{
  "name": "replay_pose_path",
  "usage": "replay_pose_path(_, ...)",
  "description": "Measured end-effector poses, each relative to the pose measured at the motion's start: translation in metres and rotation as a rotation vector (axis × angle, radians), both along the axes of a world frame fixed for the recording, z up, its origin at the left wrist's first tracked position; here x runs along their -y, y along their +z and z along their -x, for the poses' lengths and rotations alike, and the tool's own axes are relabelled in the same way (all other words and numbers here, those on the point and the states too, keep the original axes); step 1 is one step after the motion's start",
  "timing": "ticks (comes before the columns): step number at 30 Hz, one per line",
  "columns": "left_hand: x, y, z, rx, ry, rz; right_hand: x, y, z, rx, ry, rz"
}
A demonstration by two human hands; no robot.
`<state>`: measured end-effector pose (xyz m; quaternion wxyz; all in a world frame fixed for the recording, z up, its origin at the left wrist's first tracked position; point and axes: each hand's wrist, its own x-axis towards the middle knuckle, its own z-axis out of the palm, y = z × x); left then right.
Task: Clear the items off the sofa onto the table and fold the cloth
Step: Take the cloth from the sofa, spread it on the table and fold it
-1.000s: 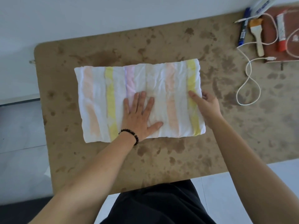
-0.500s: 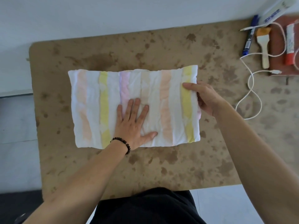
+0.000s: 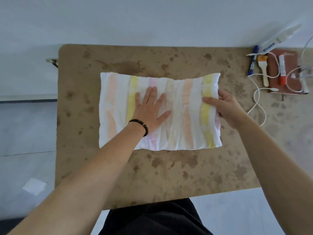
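Pinching the right edge of the cloth (image 3: 183, 116) with the right hand (image 3: 228, 108), thumb on the yellow stripe and fingers curled underneath. Pressing flat on the middle with the left hand (image 3: 150, 110), fingers straight and spread, grasping nothing. Lying as a folded rectangle in the middle of the table (image 3: 169, 177), well apart from the marker (image 3: 252, 65), brush (image 3: 265, 78) and cable (image 3: 254, 97) at the far right corner. Probably about to fold right over left. Risk of catching only the top layer, leaving the lower ones behind and skewing the fold, or of dragging the whole bundle sideways on lifting the left palm too soon. Compared with a second ago, wrapped round the edge farther up instead of laying one finger along the stripe; left palm unmoved.
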<state>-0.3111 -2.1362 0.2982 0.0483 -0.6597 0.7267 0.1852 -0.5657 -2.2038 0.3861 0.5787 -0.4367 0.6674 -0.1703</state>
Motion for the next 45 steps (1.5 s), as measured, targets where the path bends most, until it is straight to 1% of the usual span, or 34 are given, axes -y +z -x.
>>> replay_pose_path(2, -0.03, 0.008, -0.022, -0.039, 0.104, 0.094, -0.004, 0.019, -0.026, 0.071, -0.038, 0.037)
replay_pose_path(4, -0.064, 0.008, -0.046, -0.131, 0.355, 0.134, -0.007, 0.034, -0.058, 0.137, -0.047, 0.082)
replay_pose_path(5, -0.079, 0.008, -0.06, -0.212, 0.539, 0.116, -0.008, 0.039, -0.078, 0.155, -0.037, 0.092)
replay_pose_path(7, -0.101, 0.009, -0.087, -0.452, 0.892, 0.058, -0.009, 0.04, -0.126, 0.174, -0.002, 0.099)
replay_pose_path(8, -0.107, 0.012, -0.099, -0.621, 0.986, 0.044, -0.009, 0.035, -0.152, 0.175, 0.014, 0.105)
replay_pose_path(9, -0.111, 0.017, -0.109, -0.781, 1.031, 0.033, -0.01, 0.032, -0.178, 0.17, 0.034, 0.101)
replay_pose_path(10, -0.113, 0.025, -0.117, -0.887, 1.051, 0.013, -0.011, 0.023, -0.203, 0.175, 0.064, 0.075)
replay_pose_path(11, -0.115, 0.03, -0.124, -0.941, 1.063, -0.019, -0.015, 0.015, -0.226, 0.203, 0.102, 0.018)
replay_pose_path(13, -0.117, 0.032, -0.136, -0.992, 1.088, -0.111, -0.03, -0.002, -0.264, 0.285, 0.217, -0.176)
replay_pose_path(14, -0.116, 0.029, -0.142, -1.022, 1.132, -0.151, -0.037, -0.01, -0.276, 0.288, 0.287, -0.238)
replay_pose_path(15, -0.116, 0.029, -0.146, -1.068, 1.175, -0.177, -0.043, -0.017, -0.28, 0.286, 0.327, -0.256)
replay_pose_path(16, -0.116, 0.029, -0.149, -1.094, 1.206, -0.195, -0.047, -0.022, -0.279, 0.284, 0.318, -0.226)
replay_pose_path(17, -0.115, 0.033, -0.15, -1.111, 1.212, -0.19, -0.05, -0.025, -0.272, 0.305, 0.25, -0.188)
replay_pose_path(18, -0.114, 0.033, -0.15, -1.096, 1.207, -0.163, -0.053, -0.025, -0.263, 0.342, 0.146, -0.143)
replay_pose_path(19, -0.113, 0.037, -0.148, -1.051, 1.182, -0.127, -0.057, -0.022, -0.251, 0.337, 0.06, -0.056)
replay_pose_path(20, -0.111, 0.041, -0.144, -0.968, 1.138, -0.086, -0.061, -0.018, -0.238, 0.256, 0.02, 0.07)
replay_pose_path(21, -0.11, 0.046, -0.138, -0.855, 1.063, -0.041, -0.067, -0.015, -0.224, 0.115, 0.034, 0.211)
replay_pose_path(23, -0.107, 0.041, -0.125, -0.567, 0.793, 0.088, -0.079, -0.02, -0.197, -0.216, 0.176, 0.489)
replay_pose_path(24, -0.105, 0.033, -0.121, -0.428, 0.666, 0.103, -0.085, -0.026, -0.186, -0.355, 0.299, 0.594)
replay_pose_path(25, -0.105, 0.025, -0.116, -0.32, 0.551, 0.078, -0.089, -0.036, -0.178, -0.454, 0.441, 0.64)
replay_pose_path(26, -0.108, 0.018, -0.11, -0.263, 0.484, 0.005, -0.091, -0.045, -0.172, -0.516, 0.586, 0.612)
replay_pose_path(28, -0.123, 0.004, -0.1, -0.201, 0.457, -0.114, -0.096, -0.059, -0.166, -0.54, 0.811, 0.437)
replay_pose_path(29, -0.131, -0.002, -0.097, -0.155, 0.441, -0.12, -0.098, -0.065, -0.165, -0.522, 0.862, 0.372)
replay_pose_path(31, -0.137, -0.006, -0.098, -0.09, 0.42, -0.118, -0.096, -0.071, -0.164, -0.48, 0.855, 0.355)
replay_pose_path(33, -0.129, -0.002, -0.103, -0.114, 0.438, -0.143, -0.092, -0.072, -0.164, -0.438, 0.769, 0.412)
replay_pose_path(34, -0.122, 0.005, -0.104, -0.165, 0.466, -0.126, -0.091, -0.072, -0.165, -0.414, 0.69, 0.447)
replay_pose_path(36, -0.103, 0.017, -0.105, -0.347, 0.624, -0.02, -0.089, -0.072, -0.167, -0.352, 0.42, 0.45)
replay_pose_path(38, -0.076, 0.024, -0.109, -0.569, 0.942, 0.017, -0.084, -0.069, -0.17, -0.315, 0.139, 0.291)
replay_pose_path(39, -0.061, 0.026, -0.112, -0.653, 1.113, -0.015, -0.08, -0.069, -0.172, -0.29, 0.042, 0.178)
replay_pose_path(40, -0.047, 0.027, -0.114, -0.704, 1.234, -0.066, -0.075, -0.07, -0.173, -0.259, -0.016, 0.078)
replay_pose_path(41, -0.034, 0.027, -0.114, -0.72, 1.278, -0.124, -0.07, -0.07, -0.174, -0.234, -0.02, 0.016)
replay_pose_path(42, -0.025, 0.028, -0.113, -0.696, 1.253, -0.18, -0.067, -0.072, -0.175, -0.224, 0.013, -0.015)
replay_pose_path(44, -0.016, 0.03, -0.108, -0.596, 1.124, -0.239, -0.062, -0.075, -0.178, -0.234, 0.079, -0.038)
replay_pose_path(45, -0.015, 0.028, -0.106, -0.553, 1.07, -0.223, -0.061, -0.076, -0.18, -0.254, 0.097, -0.035)
